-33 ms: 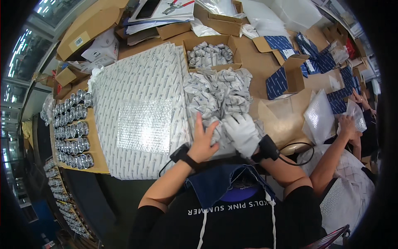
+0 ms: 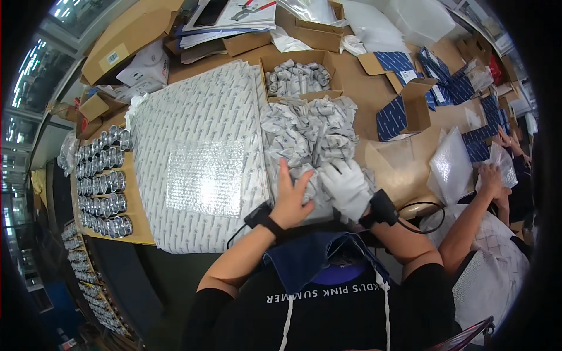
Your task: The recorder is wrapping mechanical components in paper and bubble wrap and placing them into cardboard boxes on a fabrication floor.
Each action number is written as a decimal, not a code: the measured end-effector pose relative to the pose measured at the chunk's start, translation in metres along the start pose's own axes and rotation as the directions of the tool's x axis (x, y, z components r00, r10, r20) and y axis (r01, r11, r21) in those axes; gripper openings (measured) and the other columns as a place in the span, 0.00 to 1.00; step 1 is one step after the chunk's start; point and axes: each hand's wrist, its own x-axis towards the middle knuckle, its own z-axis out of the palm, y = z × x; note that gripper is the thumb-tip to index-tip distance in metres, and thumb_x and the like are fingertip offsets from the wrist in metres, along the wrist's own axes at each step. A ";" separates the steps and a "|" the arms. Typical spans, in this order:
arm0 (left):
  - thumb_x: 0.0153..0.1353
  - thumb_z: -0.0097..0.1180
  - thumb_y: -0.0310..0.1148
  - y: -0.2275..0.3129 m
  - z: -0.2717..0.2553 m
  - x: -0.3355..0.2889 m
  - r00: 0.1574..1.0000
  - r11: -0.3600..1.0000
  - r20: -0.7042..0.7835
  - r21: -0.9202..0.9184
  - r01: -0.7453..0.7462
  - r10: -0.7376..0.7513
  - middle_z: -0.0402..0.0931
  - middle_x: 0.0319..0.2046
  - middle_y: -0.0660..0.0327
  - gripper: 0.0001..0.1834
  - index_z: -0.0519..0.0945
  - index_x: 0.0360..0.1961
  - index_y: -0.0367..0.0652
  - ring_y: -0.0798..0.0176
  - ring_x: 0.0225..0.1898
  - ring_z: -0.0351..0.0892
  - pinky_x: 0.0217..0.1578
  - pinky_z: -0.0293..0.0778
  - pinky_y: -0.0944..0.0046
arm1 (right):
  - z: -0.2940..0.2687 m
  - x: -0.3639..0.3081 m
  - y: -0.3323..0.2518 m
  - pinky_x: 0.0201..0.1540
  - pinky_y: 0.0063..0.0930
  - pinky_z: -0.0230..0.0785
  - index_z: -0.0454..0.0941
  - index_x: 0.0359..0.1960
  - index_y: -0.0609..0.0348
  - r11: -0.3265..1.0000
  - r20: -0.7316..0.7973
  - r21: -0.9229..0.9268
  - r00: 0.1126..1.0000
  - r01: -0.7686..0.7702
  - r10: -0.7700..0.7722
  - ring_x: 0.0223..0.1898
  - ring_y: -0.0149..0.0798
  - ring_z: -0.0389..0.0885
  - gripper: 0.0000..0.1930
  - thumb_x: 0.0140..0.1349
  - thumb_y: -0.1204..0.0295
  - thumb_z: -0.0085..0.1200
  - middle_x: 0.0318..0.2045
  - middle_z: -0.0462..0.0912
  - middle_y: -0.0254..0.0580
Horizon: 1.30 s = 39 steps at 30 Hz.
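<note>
My left hand (image 2: 291, 199) is bare, its fingers spread at the near left side of a pile of paper-wrapped parcels (image 2: 293, 120). One small wrapped parcel (image 2: 308, 180) lies between it and my right hand (image 2: 346, 188), close to the fingers of both. A white glove covers my right hand, which rests palm down on the near part of the pile with its fingers slightly apart. What lies under its palm is hidden. Crumpled, printed grey-white paper wraps each parcel, so the contents do not show.
Behind the pile stands a cardboard box (image 2: 336, 86) of small wrapped rolls. On the left lie a large sheet stack (image 2: 202, 117) topped by bubble wrap (image 2: 205, 178) and rows of shiny metal parts (image 2: 108, 184). An open blue carton (image 2: 391, 119) stands right; a co-worker's hand (image 2: 490, 175) holds clear packaging.
Both hands have shifted very slightly to the right. The pile looks almost the same.
</note>
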 end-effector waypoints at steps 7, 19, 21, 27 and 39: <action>0.43 0.63 0.31 0.016 0.024 0.004 0.995 1.000 -0.100 0.018 0.021 -0.019 0.29 0.62 0.26 0.39 0.63 0.59 0.47 0.24 0.63 0.34 0.62 0.41 0.42 | -0.019 -0.013 0.010 0.48 0.41 0.62 0.75 0.40 0.59 0.995 -0.006 -0.101 1.000 0.002 -0.003 0.46 0.44 0.70 0.21 0.42 0.63 0.56 0.43 0.74 0.41; 0.50 0.63 0.38 0.018 -0.005 -0.007 0.997 0.999 -0.079 -0.037 -0.031 0.028 0.36 0.64 0.33 0.38 0.61 0.62 0.47 0.31 0.64 0.42 0.62 0.46 0.47 | -0.019 0.184 0.147 0.50 0.40 0.67 0.73 0.48 0.58 0.756 0.253 0.069 0.745 -0.651 0.618 0.48 0.54 0.75 0.22 0.56 0.58 0.44 0.44 0.77 0.56; 0.52 0.61 0.33 0.020 -0.022 -0.009 0.987 0.996 -0.144 -0.067 0.064 -0.073 0.49 0.63 0.40 0.33 0.64 0.59 0.42 0.39 0.62 0.53 0.61 0.52 0.53 | 0.031 0.209 0.167 0.49 0.40 0.67 0.75 0.43 0.62 0.804 0.340 -0.160 0.732 -0.573 0.590 0.45 0.52 0.76 0.21 0.57 0.59 0.44 0.40 0.78 0.58; 0.52 0.59 0.35 -0.010 -0.052 0.000 0.948 0.988 -0.283 -0.090 0.126 -0.147 0.61 0.55 0.45 0.26 0.69 0.52 0.38 0.42 0.57 0.59 0.57 0.57 0.52 | 0.085 0.239 0.170 0.46 0.44 0.69 0.76 0.37 0.60 0.712 0.151 -0.235 0.699 -0.661 0.699 0.43 0.53 0.78 0.13 0.56 0.67 0.44 0.38 0.79 0.58; 0.52 0.58 0.30 -0.040 -0.068 0.008 0.904 0.989 -0.419 0.071 0.129 -0.087 0.67 0.50 0.48 0.23 0.70 0.49 0.36 0.42 0.56 0.61 0.57 0.57 0.51 | -0.012 0.188 0.040 0.44 0.35 0.70 0.76 0.41 0.56 0.935 -0.295 0.333 0.955 0.123 -0.021 0.40 0.47 0.77 0.12 0.54 0.73 0.51 0.36 0.77 0.44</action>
